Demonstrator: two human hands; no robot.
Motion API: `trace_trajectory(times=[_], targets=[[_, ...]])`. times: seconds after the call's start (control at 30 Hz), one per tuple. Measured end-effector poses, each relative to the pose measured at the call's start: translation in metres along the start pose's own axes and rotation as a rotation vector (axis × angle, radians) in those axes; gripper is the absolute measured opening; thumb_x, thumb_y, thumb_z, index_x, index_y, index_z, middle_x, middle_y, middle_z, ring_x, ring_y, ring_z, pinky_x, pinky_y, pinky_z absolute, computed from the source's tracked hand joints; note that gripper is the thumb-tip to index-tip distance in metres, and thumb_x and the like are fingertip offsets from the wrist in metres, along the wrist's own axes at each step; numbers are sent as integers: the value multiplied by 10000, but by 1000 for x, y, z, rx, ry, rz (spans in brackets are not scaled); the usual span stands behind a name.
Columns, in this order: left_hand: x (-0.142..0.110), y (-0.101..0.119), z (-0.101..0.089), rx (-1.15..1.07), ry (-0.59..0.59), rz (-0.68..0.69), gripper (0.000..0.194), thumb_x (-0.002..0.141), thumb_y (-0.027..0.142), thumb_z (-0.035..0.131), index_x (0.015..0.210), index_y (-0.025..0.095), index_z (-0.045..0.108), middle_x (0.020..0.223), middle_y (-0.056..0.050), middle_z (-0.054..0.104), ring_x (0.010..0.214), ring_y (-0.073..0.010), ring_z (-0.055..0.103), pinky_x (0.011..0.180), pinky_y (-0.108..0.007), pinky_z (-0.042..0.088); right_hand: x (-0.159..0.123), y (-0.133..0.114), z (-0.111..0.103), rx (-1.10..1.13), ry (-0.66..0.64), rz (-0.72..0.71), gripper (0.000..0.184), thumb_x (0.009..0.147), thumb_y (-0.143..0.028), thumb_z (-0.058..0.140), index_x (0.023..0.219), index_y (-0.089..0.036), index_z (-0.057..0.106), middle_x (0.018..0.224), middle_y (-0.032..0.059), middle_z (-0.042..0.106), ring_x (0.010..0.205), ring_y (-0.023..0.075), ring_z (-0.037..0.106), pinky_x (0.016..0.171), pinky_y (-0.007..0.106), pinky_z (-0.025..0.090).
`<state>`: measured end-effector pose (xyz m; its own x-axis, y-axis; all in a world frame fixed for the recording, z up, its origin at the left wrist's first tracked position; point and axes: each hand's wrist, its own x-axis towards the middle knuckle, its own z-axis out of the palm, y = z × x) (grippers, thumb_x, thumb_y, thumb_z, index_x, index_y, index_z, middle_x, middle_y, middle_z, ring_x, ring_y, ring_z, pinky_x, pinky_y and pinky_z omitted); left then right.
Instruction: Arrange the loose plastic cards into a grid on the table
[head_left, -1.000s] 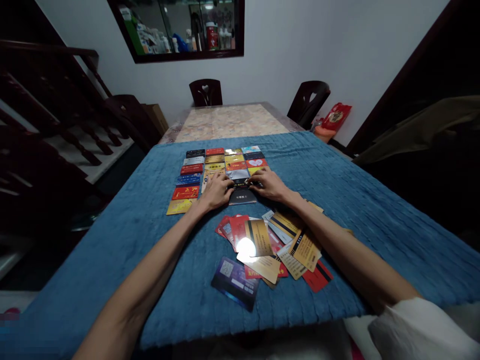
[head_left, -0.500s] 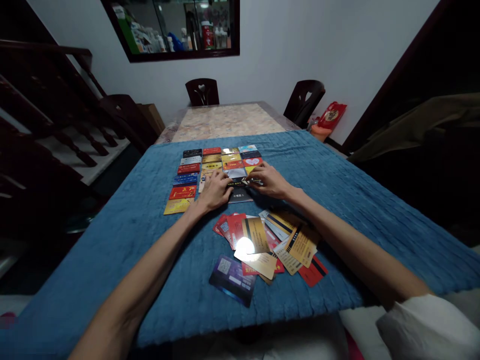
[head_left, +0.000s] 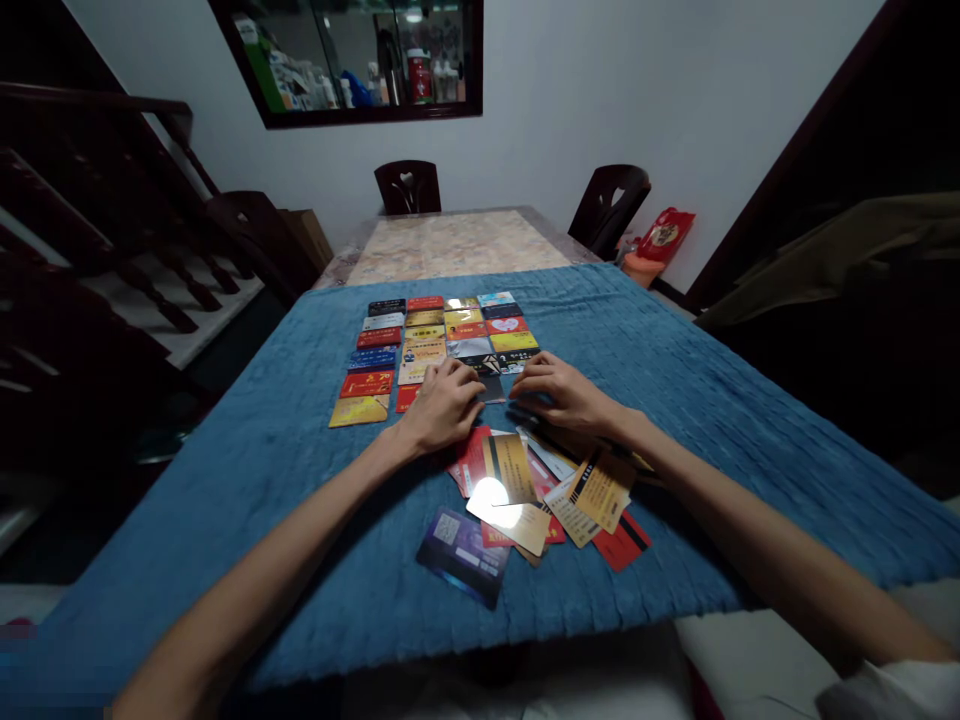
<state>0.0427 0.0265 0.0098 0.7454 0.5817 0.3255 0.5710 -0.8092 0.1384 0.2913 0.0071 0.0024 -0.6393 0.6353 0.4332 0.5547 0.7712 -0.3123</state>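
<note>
Two bare hands work over a long surface [head_left: 750,420] draped with a ribbed blue cloth [head_left: 262,450], beyond which stand two dark wooden chairs [head_left: 407,186]. On the cloth lies a tidy grid of coloured plastic cards [head_left: 420,340] in four columns, roughly twenty in all; the exact count is uncertain where the hands cover the near rows. Nearer the person sits a loose overlapping heap of gold, red and white cards [head_left: 540,480], about a dozen, with one dark purple card [head_left: 465,555] apart at its near edge. The left hand [head_left: 442,405] and right hand [head_left: 562,395] rest knuckles-up at the grid's near edge, either side of a small dark card [head_left: 491,388]; fingers are curled low, and whether either grip pinches that card cannot be told. Judged risk: a sleeve or forearm sweeping the heap could scatter it, and fingers dragging across the soft cloth could skew the aligned rows.
</note>
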Motion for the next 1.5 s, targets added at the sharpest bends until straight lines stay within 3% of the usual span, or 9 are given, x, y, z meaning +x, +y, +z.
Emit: trace_trajectory(times=[0.2, 0.37, 0.5, 0.67, 1.07, 1.3, 1.5], targets=[[-23, 15, -5, -175, 14, 60, 192, 954, 211, 549, 1039, 169, 716, 1114, -98, 699, 1108, -267, 504, 986, -494, 441, -7, -16, 0, 87, 1, -50, 131, 927, -188, 604, 938, -199, 734, 878, 71, 713, 882, 221, 570, 860, 415, 480], [-38, 21, -3, -314, -38, 158, 220, 939, 128, 523, 1020, 188, 719, 1105, -64, 722, 1182, -258, 484, 1059, -505, 417, -10, -32, 2, 150, -86, -66, 106, 923, -259, 658, 879, -199, 733, 864, 57, 715, 901, 218, 564, 855, 394, 465], [-43, 19, 0, -333, -112, 214, 309, 895, 53, 498, 1069, 192, 712, 1184, -56, 716, 1284, -277, 435, 1081, -532, 398, -11, -39, 5, 103, -173, -78, 176, 916, -357, 682, 885, -194, 741, 870, 66, 687, 900, 221, 545, 854, 402, 446], [-43, 21, -4, -274, -138, 238, 301, 885, 81, 512, 1093, 194, 698, 1184, -77, 701, 1303, -298, 414, 1080, -544, 384, -12, -36, 10, 27, -203, -62, 224, 910, -406, 685, 948, -193, 742, 920, 87, 663, 941, 241, 515, 826, 390, 435], [-45, 27, -12, -185, -144, 205, 198, 889, 205, 537, 1025, 175, 678, 1020, -93, 600, 1098, -269, 464, 999, -480, 449, -11, -22, 23, -123, -126, 34, 246, 964, -420, 608, 1048, -224, 729, 1010, 106, 657, 988, 257, 494, 839, 404, 406], [-47, 19, -12, -272, -118, 209, 97, 815, 169, 607, 911, 179, 619, 1190, -97, 638, 1292, -310, 416, 1100, -537, 391, -12, -27, 21, -181, -79, 55, 259, 964, -435, 599, 1052, -226, 724, 1051, 108, 671, 1012, 271, 498, 831, 414, 389], [-49, 18, -15, -263, -160, 174, 172, 822, 157, 616, 988, 197, 638, 1144, -69, 679, 1344, -326, 400, 1137, -573, 349, -14, -46, 7, -102, -157, 3, 348, 943, -520, 603, 1047, -212, 727, 1062, 108, 676, 1043, 284, 501, 861, 435, 385]])
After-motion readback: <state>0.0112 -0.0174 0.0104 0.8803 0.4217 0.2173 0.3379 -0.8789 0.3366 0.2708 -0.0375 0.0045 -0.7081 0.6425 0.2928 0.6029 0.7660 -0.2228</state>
